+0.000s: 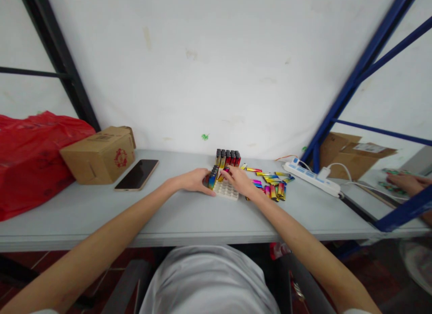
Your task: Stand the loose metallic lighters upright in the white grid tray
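Note:
A white tray (227,190) with rows of round holes lies on the grey table (162,215). Several colourful lighters (212,180) stand upright along its left side. My left hand (196,180) is at that side, thumb at the tray's front left corner, fingers around the outside of the standing lighters. Over the tray, my right hand (239,180) has its fingers pinched on a lighter (224,172) with a red and yellow body. Behind the tray stands a block of upright lighters (228,158) with black tops. Loose shiny lighters (274,188) lie in a pile right of my right hand.
A phone (137,174), a cardboard box (101,156) and a red bag (37,156) are at the left. On the right lie a white power strip (312,178) and its cables, beside a blue frame (351,87). Another person's hand (407,182) shows at far right.

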Demonstrator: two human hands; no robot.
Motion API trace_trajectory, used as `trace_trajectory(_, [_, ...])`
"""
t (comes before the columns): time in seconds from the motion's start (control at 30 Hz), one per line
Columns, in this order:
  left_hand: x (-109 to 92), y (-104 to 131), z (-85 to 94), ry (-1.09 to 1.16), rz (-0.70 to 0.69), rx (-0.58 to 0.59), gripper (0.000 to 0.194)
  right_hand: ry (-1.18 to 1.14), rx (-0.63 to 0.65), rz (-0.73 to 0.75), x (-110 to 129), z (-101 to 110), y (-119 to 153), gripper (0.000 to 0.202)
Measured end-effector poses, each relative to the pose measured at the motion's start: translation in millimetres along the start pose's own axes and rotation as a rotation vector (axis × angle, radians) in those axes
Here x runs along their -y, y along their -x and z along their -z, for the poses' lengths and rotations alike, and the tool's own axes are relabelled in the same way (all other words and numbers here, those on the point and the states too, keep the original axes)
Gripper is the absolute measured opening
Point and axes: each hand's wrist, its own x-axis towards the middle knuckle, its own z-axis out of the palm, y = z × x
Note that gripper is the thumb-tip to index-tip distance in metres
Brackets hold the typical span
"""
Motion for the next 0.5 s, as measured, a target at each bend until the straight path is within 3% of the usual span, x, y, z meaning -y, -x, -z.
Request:
trace_trajectory(0.17, [0.1,0.0,0.7,-0.010,0.001,-0.003,0.074,0.042,0.086,0.045,-1.6,-10.2,-6.1,0.024])
trace_trajectory(0.27, [-0.4,0.5,1.5,-0.025,0.004,0.002,0.073,0.042,0.113,0.056,0.6,-6.1,-3.9,0.021])
trace_trajectory(0.4, [-0.9,0.9,1.6,-0.018,0.010,0.006,0.071,-0.029,0.020,0.067,-10.8,17.3,1.2,0.026])
trace_trajectory(0.5, [-1.3,0.6,1.5,-0.020,0.008,0.001,0.072,0.039,-0.079,0.028,-38.8,35.2,3.6,0.028])
